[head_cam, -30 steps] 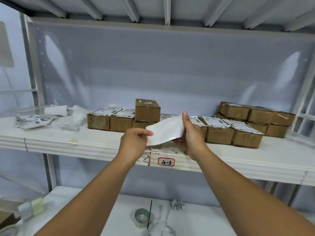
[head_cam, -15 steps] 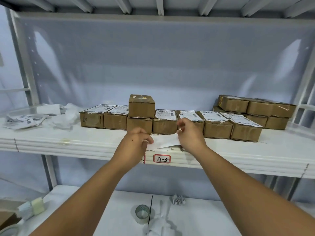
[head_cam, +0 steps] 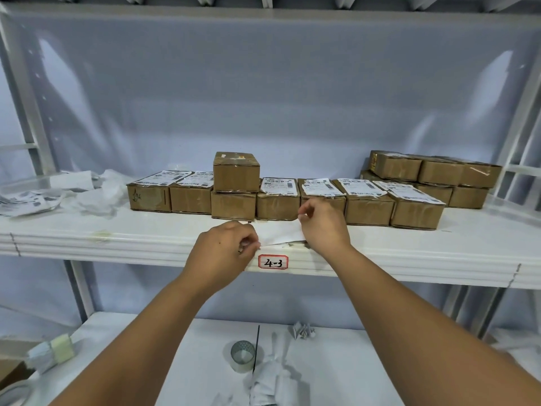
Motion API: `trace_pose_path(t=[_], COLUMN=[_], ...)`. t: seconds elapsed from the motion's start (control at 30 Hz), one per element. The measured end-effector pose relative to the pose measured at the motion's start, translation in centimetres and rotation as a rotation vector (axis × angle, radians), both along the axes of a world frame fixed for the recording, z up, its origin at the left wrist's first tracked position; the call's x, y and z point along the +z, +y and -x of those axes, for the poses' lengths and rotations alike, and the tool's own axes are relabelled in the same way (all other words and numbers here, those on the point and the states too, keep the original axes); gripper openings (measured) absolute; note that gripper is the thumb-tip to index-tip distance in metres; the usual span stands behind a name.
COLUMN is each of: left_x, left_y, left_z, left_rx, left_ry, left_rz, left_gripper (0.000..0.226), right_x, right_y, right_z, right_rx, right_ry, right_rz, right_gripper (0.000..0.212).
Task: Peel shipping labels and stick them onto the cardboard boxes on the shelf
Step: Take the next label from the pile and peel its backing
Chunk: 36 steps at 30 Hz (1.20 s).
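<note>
Label [head_cam: 279, 233]: thin, limp paper, held just above shelf [head_cam: 439, 244] front, near boxes [head_cam: 278, 206]. Left hand [head_cam: 225, 249] pinches its left corner, right hand [head_cam: 323, 227] its right edge. Judged tear-prone and sticky; peel from a corner.

Hidden behind left hand [head_cam: 225, 247] and right hand [head_cam: 325, 224]: ends of white sheet [head_cam: 278, 234]. Too small to read: print on box labels [head_cam: 277, 186]. Cut by lower-left edge: tape roll [head_cam: 13, 391].
</note>
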<state>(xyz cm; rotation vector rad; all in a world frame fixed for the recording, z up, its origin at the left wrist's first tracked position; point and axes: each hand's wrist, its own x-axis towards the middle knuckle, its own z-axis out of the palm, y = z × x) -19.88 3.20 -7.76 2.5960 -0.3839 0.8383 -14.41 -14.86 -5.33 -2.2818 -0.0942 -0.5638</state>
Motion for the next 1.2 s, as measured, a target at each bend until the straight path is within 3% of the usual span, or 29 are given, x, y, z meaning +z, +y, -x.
trace_pose_path(t=[0.3, 0.53, 1.2], left_x=[-0.5, 0.0, 0.2], left_y=[-0.7, 0.9, 2.2], left_z=[0.1, 0.3, 0.2], left_rx=[0.089, -0.069, -0.160], left_ry=[-0.034, 0.069, 0.079], left_rz=[0.078, 0.131, 0.126], left_gripper=[0.018, 0.018, 0.021], right_x=[-0.6, -0.7, -0.7], right_y=[0.1, 0.2, 0.4], right_z=[-0.2, -0.3, 0.0], right_rx=[-0.007, -0.019, -0.033], right_ry=[-0.025, -0.034, -0.043], right_rz=[0.090, 0.118, 0.152], right_gripper=[0.019, 0.021, 0.024])
